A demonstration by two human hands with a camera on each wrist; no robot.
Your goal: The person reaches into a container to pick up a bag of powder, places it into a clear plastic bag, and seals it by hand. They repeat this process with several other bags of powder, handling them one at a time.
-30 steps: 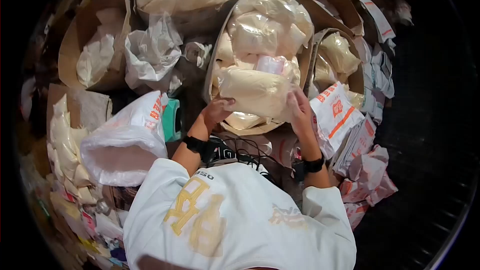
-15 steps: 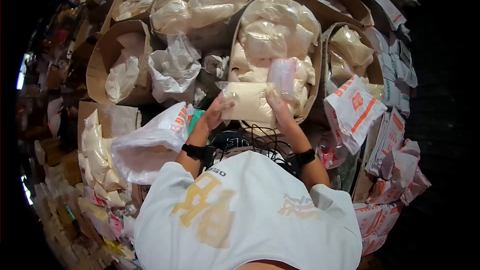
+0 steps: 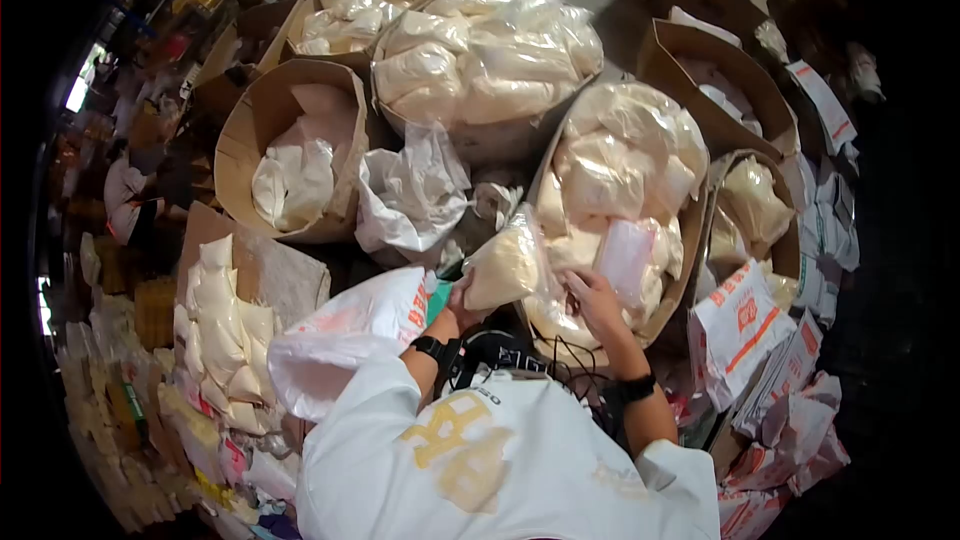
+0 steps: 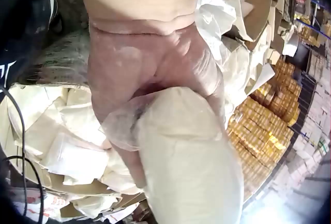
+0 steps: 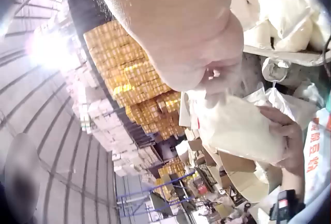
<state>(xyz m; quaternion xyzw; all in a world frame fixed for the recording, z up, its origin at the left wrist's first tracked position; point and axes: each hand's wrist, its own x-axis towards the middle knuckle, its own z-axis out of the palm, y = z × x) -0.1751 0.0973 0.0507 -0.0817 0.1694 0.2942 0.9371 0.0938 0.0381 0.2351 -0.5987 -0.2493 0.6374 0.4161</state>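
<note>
My left hand (image 3: 457,308) grips a clear plastic bag of pale cream powder (image 3: 500,270) by its lower end. The bag stands tilted, its loose clear end towards the right. In the left wrist view the bag (image 4: 191,157) bulges out from the palm. My right hand (image 3: 597,302) has its fingers curled at that loose plastic, above the front of a carton (image 3: 665,335) full of similar bags. The right wrist view has these fingers right at the bag's (image 5: 243,125) edge, the fingertips partly hidden. A pinkish clear packet (image 3: 625,258) lies on the carton's bags.
An open white sack with red print (image 3: 345,325) stands left of my left hand. Behind are more cartons of powder bags (image 3: 480,55) and a crumpled white bag (image 3: 410,190). Printed white sacks (image 3: 745,325) are at the right. Black cords (image 3: 572,365) hang before my body.
Both hands held the powder bag level over the carton; now the left hand has carried it left towards the white sack and tilted it. The right hand has shifted to its loose end.
</note>
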